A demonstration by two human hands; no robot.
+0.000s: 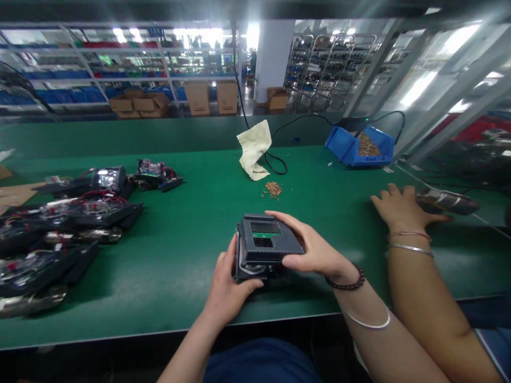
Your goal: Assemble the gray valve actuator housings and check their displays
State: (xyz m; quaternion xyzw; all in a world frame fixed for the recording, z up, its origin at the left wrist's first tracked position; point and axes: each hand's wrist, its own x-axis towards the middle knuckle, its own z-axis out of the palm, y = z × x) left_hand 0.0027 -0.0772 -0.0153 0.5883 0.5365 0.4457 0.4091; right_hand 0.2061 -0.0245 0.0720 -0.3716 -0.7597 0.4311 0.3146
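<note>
A dark grey plastic device housing [255,255] is held between my two hands above the green bench, near its front edge. My left hand [229,290] grips its lower left side, thumb along the front. My right hand [307,247] is closed on the upper cover's right side, fingers over the back and thumb at the front. The top cover has two rectangular windows with a green strip between them. A gap shows between the cover and the lower part. Beyond the housing lies a small pile of copper-coloured screws [273,189].
Several opened device units [91,207] with wires and metal cylinders lie at left. A pale cloth [255,149] and black cable [279,165] are behind the screws. A blue bin [351,149] of small parts stands back right. A co-worker's hand [403,210] rests at right beside a metal cylinder [449,201].
</note>
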